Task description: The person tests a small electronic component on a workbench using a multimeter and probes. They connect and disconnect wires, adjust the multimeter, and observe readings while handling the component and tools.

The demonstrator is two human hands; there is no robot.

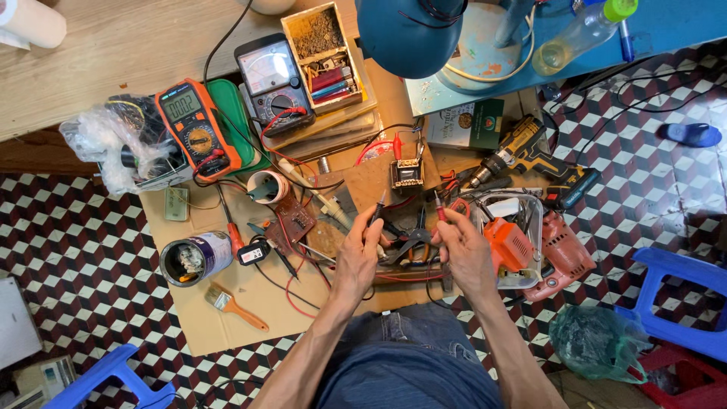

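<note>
My left hand (356,257) holds a black test probe (376,209), tip pointing up and away. In my right hand (463,254) is a red test probe (438,206), also pointing away. Both tips aim toward a small transformer (407,173) with red clip leads on a sheet of cardboard (227,326). Pliers (409,241) lie between my hands. An orange digital multimeter (195,129) lies at the left, and a grey analogue meter (271,79) sits beside it. A brown circuit board (291,222) lies left of my left hand.
A yellow-black cordless drill (526,155) and orange power tools (530,250) lie at right. A tin can (195,257), a paintbrush (235,305), a parts box (324,53), a blue lamp shade (413,34) and blue stools (681,303) surround the cardboard. A plastic bottle (579,34) lies on top.
</note>
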